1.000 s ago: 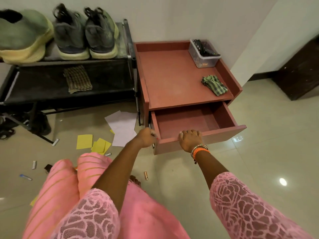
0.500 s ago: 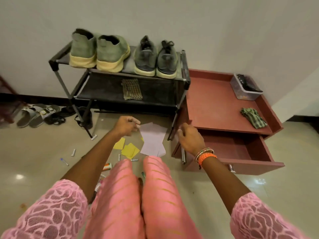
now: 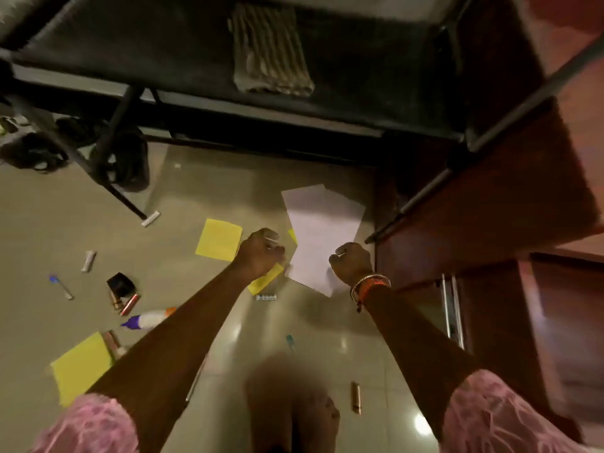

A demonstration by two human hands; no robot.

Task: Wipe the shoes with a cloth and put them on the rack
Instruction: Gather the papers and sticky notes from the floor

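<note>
A folded striped cloth point(image 3: 271, 50) lies on the lower shelf of the black shoe rack point(image 3: 294, 112) at the top. The shoes on the upper shelf are out of view. My left hand point(image 3: 261, 253) hovers low over the floor with curled fingers, at the left edge of a white paper sheet point(image 3: 322, 230). My right hand point(image 3: 351, 261), with bangles at the wrist, is curled into a fist over the sheet's lower right corner. Blur hides whether either hand pinches the paper.
A red-brown cabinet point(image 3: 490, 207) with its open drawer rail point(image 3: 452, 308) stands at right. Yellow notes point(image 3: 219, 238), a glue bottle point(image 3: 150, 320), pens, batteries and a small black box point(image 3: 121, 284) litter the tiled floor. Dark sandals point(image 3: 32, 152) lie under the rack's left end.
My head has dropped towards the floor, so the shoes and cabinet top left the view. Both hands came off the drawer and moved down to the white paper.
</note>
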